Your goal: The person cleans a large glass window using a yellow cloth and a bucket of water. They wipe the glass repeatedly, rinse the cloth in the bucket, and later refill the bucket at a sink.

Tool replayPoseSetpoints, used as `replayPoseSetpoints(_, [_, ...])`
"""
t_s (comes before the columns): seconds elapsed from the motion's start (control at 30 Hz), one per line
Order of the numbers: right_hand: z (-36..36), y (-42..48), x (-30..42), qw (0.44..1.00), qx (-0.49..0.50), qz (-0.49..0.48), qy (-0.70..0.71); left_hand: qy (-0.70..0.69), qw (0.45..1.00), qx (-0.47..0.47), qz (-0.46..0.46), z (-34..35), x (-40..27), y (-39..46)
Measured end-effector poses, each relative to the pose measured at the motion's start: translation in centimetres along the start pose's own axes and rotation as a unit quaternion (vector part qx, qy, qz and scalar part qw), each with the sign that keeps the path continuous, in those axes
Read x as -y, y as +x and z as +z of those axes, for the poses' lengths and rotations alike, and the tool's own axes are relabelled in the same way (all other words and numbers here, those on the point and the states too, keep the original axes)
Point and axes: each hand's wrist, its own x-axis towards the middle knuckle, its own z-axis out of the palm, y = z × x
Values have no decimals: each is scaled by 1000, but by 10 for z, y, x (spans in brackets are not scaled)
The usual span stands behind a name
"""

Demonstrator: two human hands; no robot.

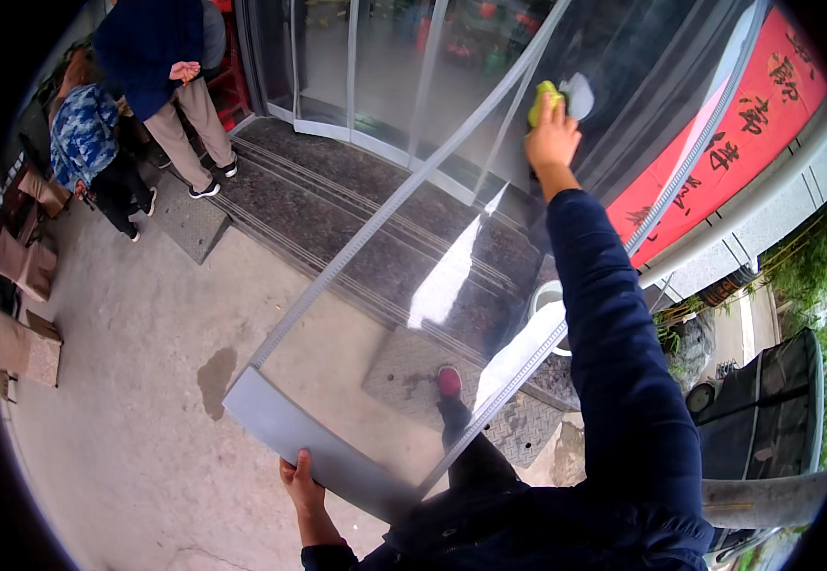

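Note:
My left hand grips the edge of a grey strip along the bottom of a clear plastic curtain panel. The panel slants up and away from me between two ribbed edges, with bright glare on its surface. High on it, my right hand holds a yellow-green cloth against the plastic, arm stretched out. Beside the cloth is a whitish patch; whether it is foam or a reflection I cannot tell. A white bucket shows partly behind the panel and my right sleeve.
Dark stone steps lead to more hanging clear panels. Metal ramp plates lie near my foot. Two people stand at upper left, near cardboard boxes. A red banner bearing writing hangs at right; a dark covered vehicle is below.

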Motion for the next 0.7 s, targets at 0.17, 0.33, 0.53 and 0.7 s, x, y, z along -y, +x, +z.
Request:
replayPoseSetpoints(0.17, [4, -220, 157, 925, 192, -278, 172, -6, 999, 38, 2, 40, 14, 23])
replayPoseSetpoints(0.33, [-48, -408, 174, 771, 307, -464, 311, 5, 998, -12, -58, 27, 45, 49])
replayPoseSetpoints(0.53, [-50, -255, 45, 820, 177, -509, 194, 3, 998, 1, -61, -12, 21, 34])
replayPoseSetpoints(0.7, [-49, -41, -72, 933, -8, -346, -98, 10, 997, 3, -74, -10, 20, 31])
